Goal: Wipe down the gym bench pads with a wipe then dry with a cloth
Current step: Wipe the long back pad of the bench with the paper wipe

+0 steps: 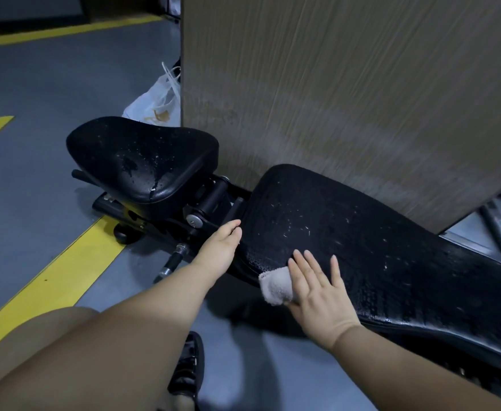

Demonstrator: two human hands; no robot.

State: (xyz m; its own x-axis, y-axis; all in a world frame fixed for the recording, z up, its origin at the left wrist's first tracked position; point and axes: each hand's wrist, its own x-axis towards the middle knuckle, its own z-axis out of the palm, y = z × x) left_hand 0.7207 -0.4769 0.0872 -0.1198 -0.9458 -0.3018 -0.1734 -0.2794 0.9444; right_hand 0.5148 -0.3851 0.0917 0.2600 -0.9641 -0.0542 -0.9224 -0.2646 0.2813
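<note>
The black back pad [347, 241] of the gym bench runs from centre to lower right, speckled with droplets and bits of lint. The smaller black seat pad [142, 161] is tilted up at the left, wet with drops. A light pinkish-grey cloth [274, 284] lies bunched on the near edge of the back pad. My right hand [317, 289] presses flat on the cloth with straight, spread fingers. My left hand [221, 243] grips the narrow end of the back pad, fingers curled over its edge.
A tall wood-grain panel [347, 99] stands right behind the bench. A white plastic bag [157, 102] lies on the grey floor beside it. Yellow floor lines [65, 271] run at the left. The bench's black frame and adjustment pin [173, 259] sit under my left hand. My knee and sandal [187, 369] are at the bottom.
</note>
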